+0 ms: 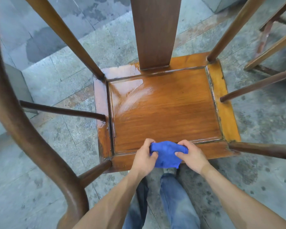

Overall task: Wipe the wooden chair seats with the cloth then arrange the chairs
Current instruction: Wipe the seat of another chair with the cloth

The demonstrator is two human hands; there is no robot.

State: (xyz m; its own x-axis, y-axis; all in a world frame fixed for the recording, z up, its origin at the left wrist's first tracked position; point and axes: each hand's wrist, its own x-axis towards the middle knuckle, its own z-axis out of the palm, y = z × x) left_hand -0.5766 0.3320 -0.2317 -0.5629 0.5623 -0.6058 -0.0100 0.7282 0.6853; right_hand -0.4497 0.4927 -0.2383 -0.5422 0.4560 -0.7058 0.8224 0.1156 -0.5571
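Observation:
A wooden armchair stands right in front of me, its orange-brown seat (168,109) glossy and wet, with streaks at the back left. A blue cloth (166,154) is bunched over the seat's front edge. My left hand (144,157) grips its left end and my right hand (192,155) grips its right end. The chair's broad back slat (155,30) rises at the far side, and the curved arm rail (23,129) sweeps round on the left.
A second wooden chair (271,52) stands at the upper right. The ground is grey stone paving (59,80) with damp patches, and steps lie beyond the chair at the upper left. My legs in blue jeans (177,199) are just in front of the seat.

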